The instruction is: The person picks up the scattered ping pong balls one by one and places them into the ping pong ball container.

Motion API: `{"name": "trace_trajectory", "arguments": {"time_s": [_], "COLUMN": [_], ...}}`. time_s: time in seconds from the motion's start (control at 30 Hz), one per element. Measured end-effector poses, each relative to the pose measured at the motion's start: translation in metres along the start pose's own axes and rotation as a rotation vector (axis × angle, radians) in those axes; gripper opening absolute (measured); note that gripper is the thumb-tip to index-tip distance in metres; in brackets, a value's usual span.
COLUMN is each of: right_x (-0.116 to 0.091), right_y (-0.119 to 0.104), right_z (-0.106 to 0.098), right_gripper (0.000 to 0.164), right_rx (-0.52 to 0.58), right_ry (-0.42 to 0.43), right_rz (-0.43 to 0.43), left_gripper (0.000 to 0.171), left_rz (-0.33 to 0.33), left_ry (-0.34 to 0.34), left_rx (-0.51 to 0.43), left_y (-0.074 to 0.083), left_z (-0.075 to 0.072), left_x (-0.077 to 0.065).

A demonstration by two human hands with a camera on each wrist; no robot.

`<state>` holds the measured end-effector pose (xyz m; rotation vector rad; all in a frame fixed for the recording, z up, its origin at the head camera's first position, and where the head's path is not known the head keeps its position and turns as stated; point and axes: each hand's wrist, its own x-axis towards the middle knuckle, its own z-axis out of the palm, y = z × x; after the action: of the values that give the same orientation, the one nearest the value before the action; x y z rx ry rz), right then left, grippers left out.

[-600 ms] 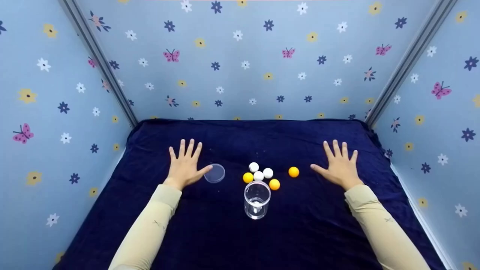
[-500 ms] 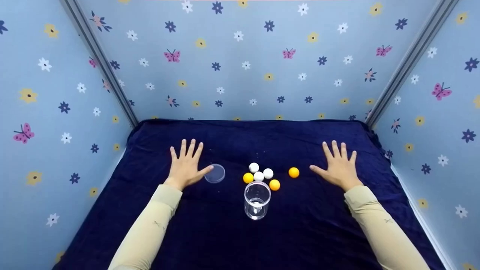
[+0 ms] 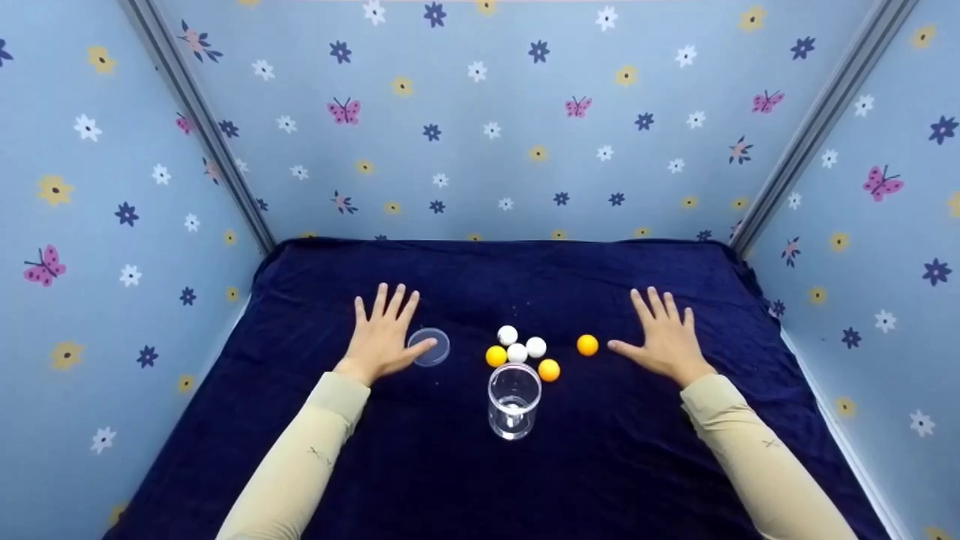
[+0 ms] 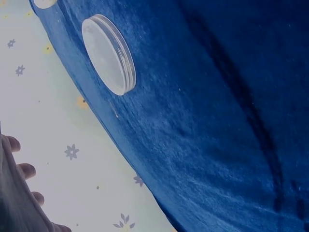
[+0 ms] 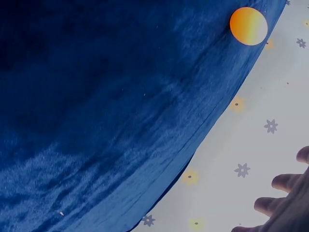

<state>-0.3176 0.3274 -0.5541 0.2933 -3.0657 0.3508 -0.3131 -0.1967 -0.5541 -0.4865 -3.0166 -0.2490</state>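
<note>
My left hand (image 3: 381,339) is spread with straight fingers and holds nothing; in the head view its thumb overlaps a clear round lid (image 3: 435,355). The left wrist view shows that lid (image 4: 107,55) lying flat on the blue cloth. My right hand (image 3: 664,342) is likewise spread, its thumb pointing at a lone orange ping-pong ball (image 3: 587,345), a short gap away. In the middle stands a clear, uncovered jar (image 3: 513,416), upright. Right behind it cluster white balls (image 3: 536,346), a yellow-orange ball (image 3: 496,355) and another orange ball (image 3: 549,370).
A dark blue velvet cloth (image 3: 585,465) covers the table, slightly wrinkled on the right. Blue walls with flowers and butterflies (image 3: 480,127) close in the back and both sides, joined by grey metal posts (image 3: 206,124).
Both hands have moved inward, the left to the right and the right to the left. The left thumb now overlaps more of the lid. Balls, jar and lid stay put.
</note>
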Motion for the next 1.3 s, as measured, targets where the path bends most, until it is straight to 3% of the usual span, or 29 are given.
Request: {"name": "trace_trajectory", "arguments": {"time_s": [0.37, 0.77, 1.3], "right_x": [-0.002, -0.002, -0.004], "right_y": [-0.006, -0.013, -0.022], "right_z": [0.002, 0.007, 0.013], "right_gripper": [0.118, 0.115, 0.111], "right_rx": [0.027, 0.017, 0.111], "right_ry": [-0.007, 0.043, 0.053], "right_rz": [-0.047, -0.114, -0.148], "left_gripper": [0.099, 0.101, 0.109], "left_rz": [0.086, 0.183, 0.278], "left_ry": [-0.017, -0.034, -0.083], "left_rx": [-0.039, -0.095, -0.268], "left_y": [0.015, 0.030, 0.045], "left_z": [0.002, 0.002, 0.010], "left_x": [-0.001, -0.005, -0.010]}}
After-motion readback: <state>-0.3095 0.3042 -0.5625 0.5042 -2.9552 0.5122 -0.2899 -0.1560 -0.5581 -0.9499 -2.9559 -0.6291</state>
